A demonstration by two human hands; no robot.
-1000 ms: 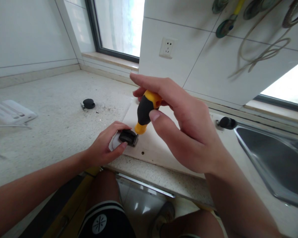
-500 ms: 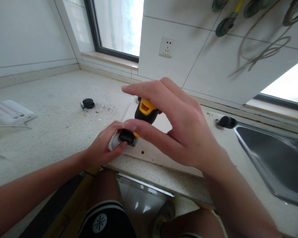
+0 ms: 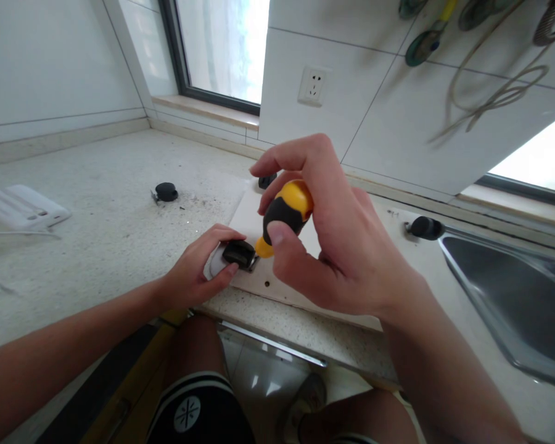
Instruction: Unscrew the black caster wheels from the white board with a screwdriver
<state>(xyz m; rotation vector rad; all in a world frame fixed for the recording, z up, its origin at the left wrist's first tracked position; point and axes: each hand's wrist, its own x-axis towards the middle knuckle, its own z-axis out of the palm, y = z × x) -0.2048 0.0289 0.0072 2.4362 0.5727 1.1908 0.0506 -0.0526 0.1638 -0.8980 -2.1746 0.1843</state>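
My left hand (image 3: 195, 266) grips a black caster wheel (image 3: 238, 252) at the near left corner of a white board (image 3: 248, 214) lying on the counter, thumb on one side and fingers on the other. A screwdriver (image 3: 283, 216) with a stubby yellow-and-black handle stands tilted beside the caster's metal plate. Its tip is hidden. My right hand (image 3: 351, 253) pinches the handle between thumb and curled fingers, the index finger arched above it. Near the caster, a small dark hole (image 3: 267, 284) shows in the board.
Another caster (image 3: 267, 180) sits at the board's far edge, a third (image 3: 424, 227) by the sink (image 3: 513, 296). A loose caster (image 3: 166, 192) lies on the speckled counter (image 3: 120, 246), near dark crumbs. At far left rests a white power bank (image 3: 25, 206) with a cable.
My right hand's spread fingers have curled in around the screwdriver handle, which now leans more to the right. My left hand stays on the caster.
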